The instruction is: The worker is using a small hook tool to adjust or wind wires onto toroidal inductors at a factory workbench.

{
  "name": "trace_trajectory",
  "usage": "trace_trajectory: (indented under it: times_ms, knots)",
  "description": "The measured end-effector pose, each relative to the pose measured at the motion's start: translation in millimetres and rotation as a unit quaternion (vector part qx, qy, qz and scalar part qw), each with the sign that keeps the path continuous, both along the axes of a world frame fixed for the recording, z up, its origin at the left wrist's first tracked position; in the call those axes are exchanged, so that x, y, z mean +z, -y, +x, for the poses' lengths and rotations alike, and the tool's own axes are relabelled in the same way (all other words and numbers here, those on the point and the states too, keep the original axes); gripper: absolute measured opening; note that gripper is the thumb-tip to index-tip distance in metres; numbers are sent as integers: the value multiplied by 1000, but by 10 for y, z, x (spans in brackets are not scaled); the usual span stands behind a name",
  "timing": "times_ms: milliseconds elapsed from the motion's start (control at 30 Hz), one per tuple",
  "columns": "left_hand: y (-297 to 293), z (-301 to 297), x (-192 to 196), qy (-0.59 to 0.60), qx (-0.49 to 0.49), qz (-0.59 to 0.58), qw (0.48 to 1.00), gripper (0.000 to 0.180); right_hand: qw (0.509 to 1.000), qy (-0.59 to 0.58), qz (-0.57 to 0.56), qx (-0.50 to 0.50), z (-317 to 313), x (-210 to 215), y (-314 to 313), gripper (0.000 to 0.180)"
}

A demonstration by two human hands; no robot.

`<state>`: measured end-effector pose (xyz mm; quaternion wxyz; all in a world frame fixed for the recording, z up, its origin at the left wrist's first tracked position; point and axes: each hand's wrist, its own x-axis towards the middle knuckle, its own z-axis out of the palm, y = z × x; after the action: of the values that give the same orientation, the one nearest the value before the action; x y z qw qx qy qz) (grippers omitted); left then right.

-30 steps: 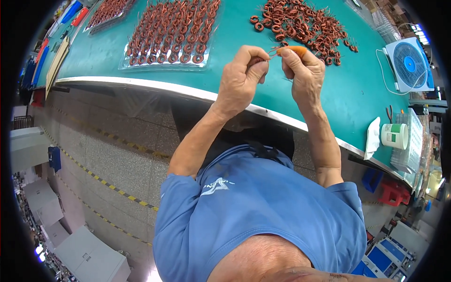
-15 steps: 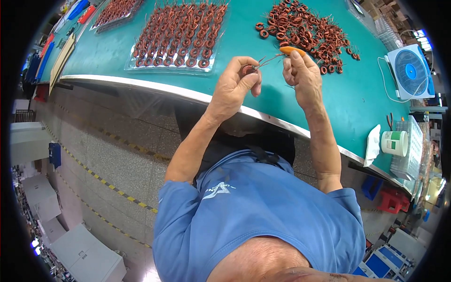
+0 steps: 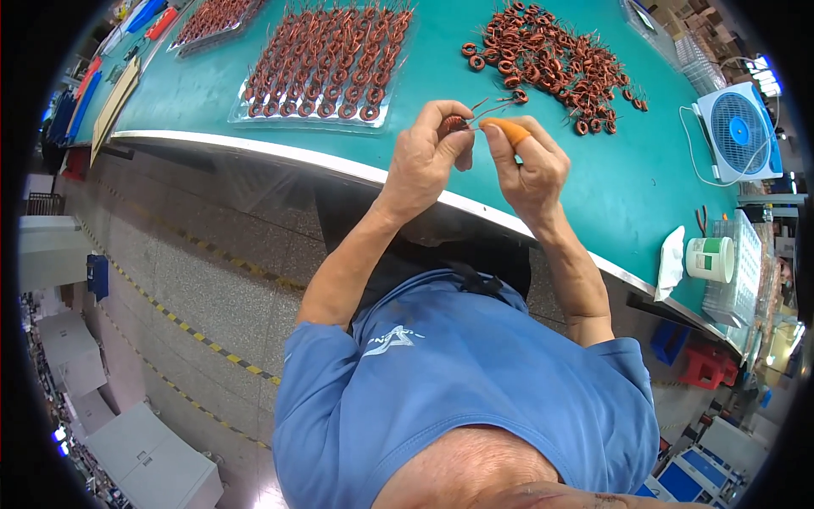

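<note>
The left hand [image 3: 424,157] pinches a small copper-wound ring coil [image 3: 450,125] between thumb and fingertips, and the right hand [image 3: 530,165] — an orange rubber cot [image 3: 506,130] on its forefinger — nips one of the coil's wire tails [image 3: 492,110] between thumb and that finger. Over the last second the hands have drawn closer together and the tail, then stretched out sideways between them, now stands up short and curved; I judge the lead is being bent into shape rather than pulled straight. The coil is a dark reddish-brown doughnut with thin stiff leads, held in the air above the near edge of the green worktop [image 3: 644,195]. Behind it lie a loose heap of coils [image 3: 555,64] toward the far right and a clear tray of rowed coils [image 3: 326,64] to the left.
</note>
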<state>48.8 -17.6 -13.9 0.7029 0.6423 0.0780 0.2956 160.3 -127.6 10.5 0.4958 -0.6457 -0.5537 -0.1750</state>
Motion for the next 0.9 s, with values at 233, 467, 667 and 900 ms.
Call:
trace_trajectory:
  times_ms: [233, 467, 667, 900]
  knots:
    - [9, -38, 7, -34, 10, 38, 999, 18, 884, -444, -68, 133, 103, -94, 23, 30]
    - [-128, -107, -29, -46, -86, -7, 995, 21, 883, -446, -90, 118, 159, 15, 92, 25]
    - [-120, -189, -17, -80, -132, 15, 988, 19, 899, -364, -224, 98, 261, 314, 35, 24]
    - [-157, -212, -106, -47, -113, -49, 991, 22, 860, -471, -93, 175, 303, -62, 93, 31]
